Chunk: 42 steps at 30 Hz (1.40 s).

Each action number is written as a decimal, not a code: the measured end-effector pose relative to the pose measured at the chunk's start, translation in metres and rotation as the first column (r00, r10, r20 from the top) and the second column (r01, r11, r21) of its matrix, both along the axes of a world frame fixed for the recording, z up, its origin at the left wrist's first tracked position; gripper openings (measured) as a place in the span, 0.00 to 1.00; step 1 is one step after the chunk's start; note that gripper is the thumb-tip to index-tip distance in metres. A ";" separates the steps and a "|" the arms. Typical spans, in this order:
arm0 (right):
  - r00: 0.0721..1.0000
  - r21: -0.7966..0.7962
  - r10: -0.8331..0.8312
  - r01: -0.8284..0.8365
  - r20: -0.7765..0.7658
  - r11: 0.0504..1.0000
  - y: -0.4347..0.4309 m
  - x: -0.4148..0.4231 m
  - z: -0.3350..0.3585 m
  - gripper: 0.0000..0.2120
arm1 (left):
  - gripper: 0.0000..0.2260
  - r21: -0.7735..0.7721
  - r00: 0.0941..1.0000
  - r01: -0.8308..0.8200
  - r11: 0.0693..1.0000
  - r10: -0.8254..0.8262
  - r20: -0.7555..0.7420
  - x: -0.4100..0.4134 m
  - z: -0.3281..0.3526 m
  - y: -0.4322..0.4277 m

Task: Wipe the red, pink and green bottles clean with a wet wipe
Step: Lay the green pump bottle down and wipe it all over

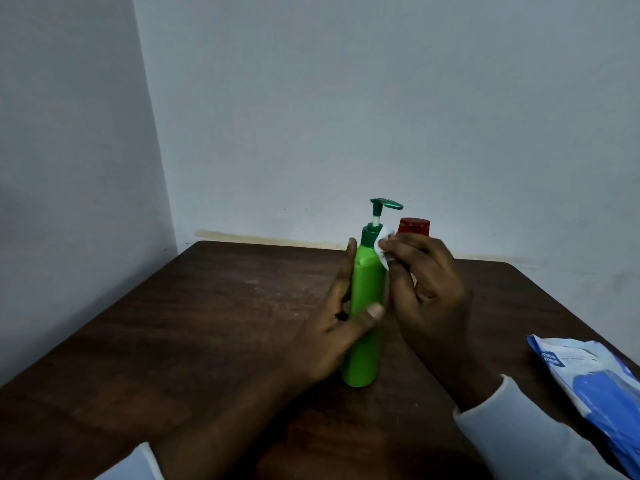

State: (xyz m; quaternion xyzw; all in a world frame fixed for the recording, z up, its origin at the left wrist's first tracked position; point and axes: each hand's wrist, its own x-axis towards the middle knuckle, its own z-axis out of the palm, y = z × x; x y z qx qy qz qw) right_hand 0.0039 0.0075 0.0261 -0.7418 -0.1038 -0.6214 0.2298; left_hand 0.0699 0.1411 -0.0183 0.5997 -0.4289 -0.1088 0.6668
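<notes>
Green plastic pump bottle [363,327] upright on the dark wooden tabletop [207,323].
Your left hand [332,327] grips its body, your right hand [426,289] pinches the white wet wipe [384,247] at its shoulder; stroke downward, turning it.

Bare room corner: pale painted walls [346,98], dark wooden table [207,323].

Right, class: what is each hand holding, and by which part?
The left hand grips the green bottle round its middle; the right hand pinches a white wipe against the bottle's shoulder.
</notes>
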 end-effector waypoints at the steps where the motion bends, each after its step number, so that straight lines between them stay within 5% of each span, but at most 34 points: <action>1: 1.000 0.019 0.005 -0.005 0.004 1.000 -0.001 0.000 0.002 0.11 | 0.31 -0.027 1.000 0.017 1.000 -0.018 -0.025 -0.001 0.002 0.000; 5: 0.994 0.038 0.094 -0.091 -0.060 0.995 0.001 0.000 0.001 0.08 | 0.28 -0.116 0.969 0.021 0.993 -0.049 -0.244 0.000 0.003 -0.003; 13: 0.960 0.260 0.277 -0.257 -0.044 0.931 0.005 -0.004 0.007 0.09 | 0.34 -0.074 0.987 -0.144 0.987 0.138 -0.078 0.015 0.005 -0.005; 25: 0.998 -0.013 0.060 -0.060 -0.032 0.998 0.007 0.002 -0.004 0.12 | 0.25 -0.093 0.984 -0.167 0.982 0.160 -0.073 0.020 -0.001 -0.005; 29: 0.987 0.219 0.154 -0.142 -0.036 0.965 0.011 0.006 0.014 0.11 | 0.24 -0.056 0.989 -0.123 0.991 0.118 -0.084 0.017 -0.001 -0.005; 32: 0.851 0.582 0.521 -0.395 -0.058 0.710 0.010 0.012 0.031 0.10 | 0.24 -0.019 0.991 -0.089 0.996 0.087 -0.100 0.021 0.001 -0.003; 36: 0.551 0.786 0.832 -0.488 -0.059 0.379 -0.004 0.020 0.049 0.11 | 0.26 0.010 0.990 -0.059 0.998 0.060 -0.128 0.022 0.003 -0.002; 39: 0.323 0.794 0.928 -0.508 -0.184 0.334 -0.013 0.024 0.063 0.15 | 0.27 0.007 0.989 -0.058 0.998 0.059 -0.138 0.023 0.001 -0.003; 42: 0.292 0.755 0.915 -0.522 -0.278 0.396 -0.017 0.026 0.066 0.16 | 0.27 -0.009 0.987 -0.057 0.998 0.055 -0.150 0.022 0.002 -0.003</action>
